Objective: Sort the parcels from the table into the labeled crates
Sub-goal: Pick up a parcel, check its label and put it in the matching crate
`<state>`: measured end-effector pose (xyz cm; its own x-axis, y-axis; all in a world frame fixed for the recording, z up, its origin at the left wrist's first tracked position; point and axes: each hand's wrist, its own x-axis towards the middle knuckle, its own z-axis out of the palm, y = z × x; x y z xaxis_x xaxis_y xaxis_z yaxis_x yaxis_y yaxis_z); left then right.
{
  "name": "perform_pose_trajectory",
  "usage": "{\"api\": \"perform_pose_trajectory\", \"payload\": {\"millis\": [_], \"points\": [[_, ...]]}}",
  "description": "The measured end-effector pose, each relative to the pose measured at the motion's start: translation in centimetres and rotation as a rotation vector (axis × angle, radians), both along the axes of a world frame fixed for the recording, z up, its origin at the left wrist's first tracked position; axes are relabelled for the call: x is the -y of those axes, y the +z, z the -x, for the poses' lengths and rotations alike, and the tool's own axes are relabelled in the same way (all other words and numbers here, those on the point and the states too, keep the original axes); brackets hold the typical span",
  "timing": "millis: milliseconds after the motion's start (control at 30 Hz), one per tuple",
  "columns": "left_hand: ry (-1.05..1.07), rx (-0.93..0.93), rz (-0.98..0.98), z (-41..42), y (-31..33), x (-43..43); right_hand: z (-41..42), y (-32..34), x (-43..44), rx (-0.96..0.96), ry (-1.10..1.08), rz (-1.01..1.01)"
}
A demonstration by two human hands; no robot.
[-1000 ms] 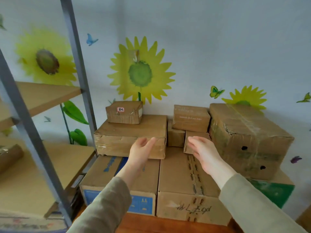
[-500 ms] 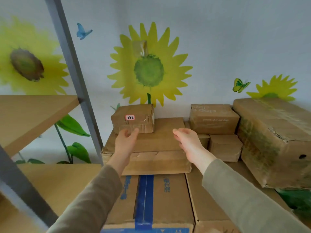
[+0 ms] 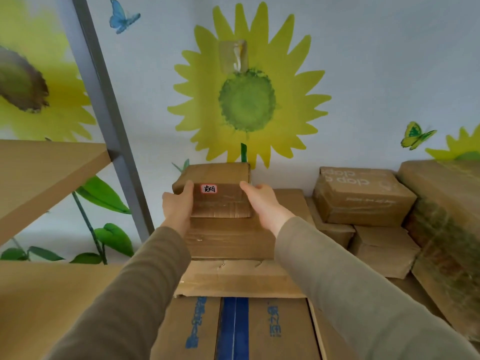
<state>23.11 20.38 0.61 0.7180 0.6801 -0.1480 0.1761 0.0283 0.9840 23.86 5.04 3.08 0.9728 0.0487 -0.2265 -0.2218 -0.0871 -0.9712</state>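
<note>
In the middle of the frame the person is taking hold of a small labelled parcel (image 3: 220, 201) from both sides. The left hand (image 3: 179, 203) is clasping its left end with the thumb lying across the front face, and the right hand (image 3: 262, 203) is cupping its right end, thumb on the top edge and fingers hidden behind. The parcel is sitting on top of a wide flat box (image 3: 233, 237), which is itself lying on a blue-taped carton (image 3: 233, 328) at the bottom of the frame; whether the parcel is already leaving the box cannot be told. Its red-edged label (image 3: 209, 188) is facing the camera, but the writing is too small to read. The sorting looks to be at an early stage: several more parcels (image 3: 361, 198) are waiting in the stack at the right of the frame. No labelled crate is showing anywhere, so this parcel has yet to be carried away and dropped.
</note>
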Motion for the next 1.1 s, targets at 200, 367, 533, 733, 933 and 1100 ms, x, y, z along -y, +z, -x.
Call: {"api": "perform_pose_trajectory", "payload": {"millis": [200, 367, 533, 733, 933, 1100], "points": [[-0.008, 0.052, 0.047, -1.6, -1.0, -0.5, -1.8, -0.7, -1.3, -0.043, -0.011, -0.026], [0.050, 0.102, 0.063, -1.5, -0.5, 0.4, -1.4, -0.2, -1.3, -0.024, -0.019, -0.060], [0.070, 0.214, 0.118, -1.1, 0.9, 2.0, 0.3, 1.2, 0.0, 0.055, -0.063, -0.085], [0.022, 0.279, 0.350, 0.5, 2.0, 4.4, 3.6, 1.9, 2.5, 0.102, -0.181, -0.180], [-0.012, 0.285, 0.487, 3.4, 2.3, 5.9, 6.2, 1.7, 6.2, 0.092, -0.329, -0.224], [-0.044, 0.276, 0.511, 5.3, 3.2, 6.8, 8.2, 1.7, 8.0, -0.026, -0.180, -0.330]]}}
